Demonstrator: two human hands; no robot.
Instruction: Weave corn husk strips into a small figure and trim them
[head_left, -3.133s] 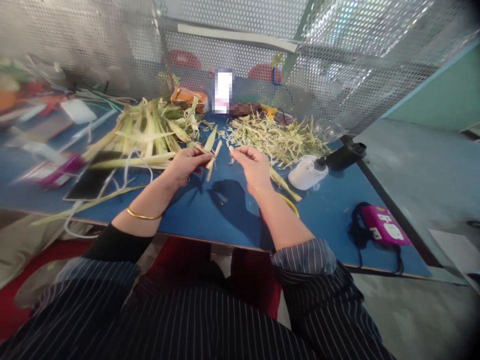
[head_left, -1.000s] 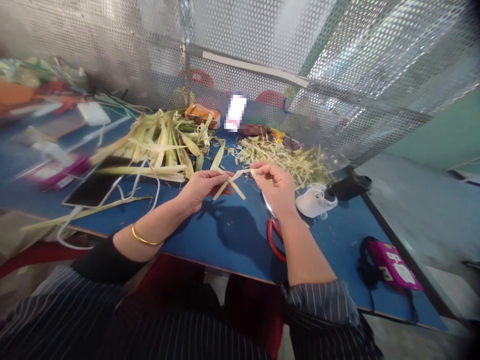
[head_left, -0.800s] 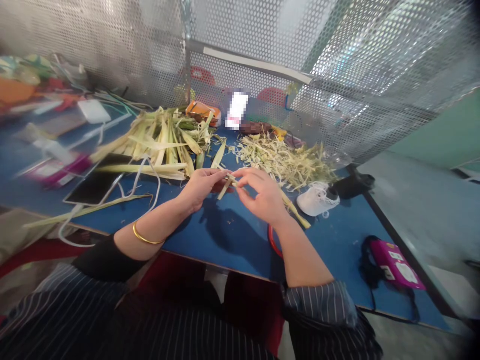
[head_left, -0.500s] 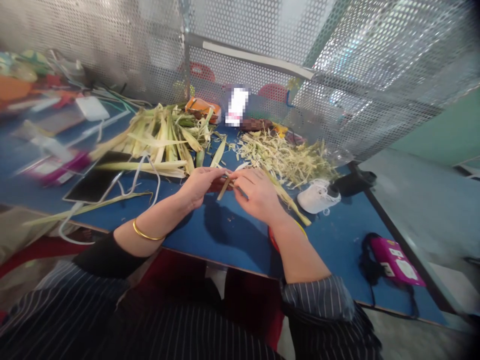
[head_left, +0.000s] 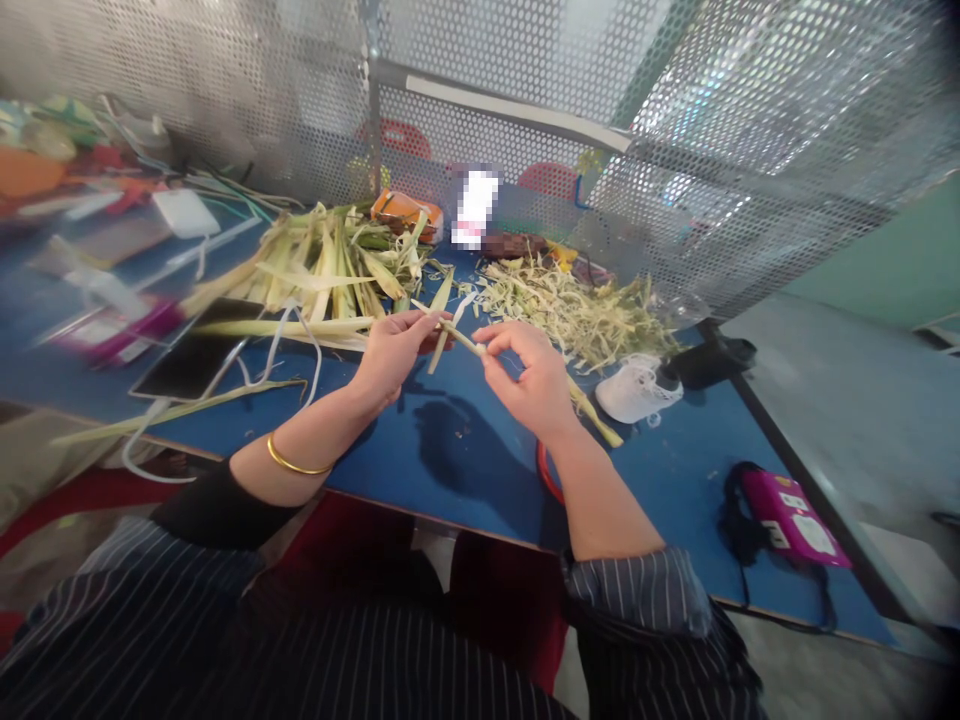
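Observation:
Between my hands, above the blue table, several pale leaf strips (head_left: 466,342) cross one another; they look like dried corn husk. My left hand (head_left: 397,352) pinches them where they cross, thumb on top. The thumb and forefinger of my right hand (head_left: 527,378) are closed on the end of one strip, which runs taut towards the left hand. Behind the left hand lies a heap of long husk leaves (head_left: 322,270). Past the right hand is a pile of shredded husk scraps (head_left: 570,310), with a longer husk piece (head_left: 592,412) beside the wrist.
A white spool of thread (head_left: 637,388) and a black cylinder (head_left: 712,364) stand to the right. Nearer the edge sits a magenta box (head_left: 795,520) with a black cord. On the left are a dark tablet (head_left: 199,350) and a white cable (head_left: 319,365). Perforated metal panels (head_left: 510,90) rise behind.
My right hand has drawn back to the right, away from the left, with a strip end in its fingers. The crossed strips now show between the hands. My left hand has barely moved.

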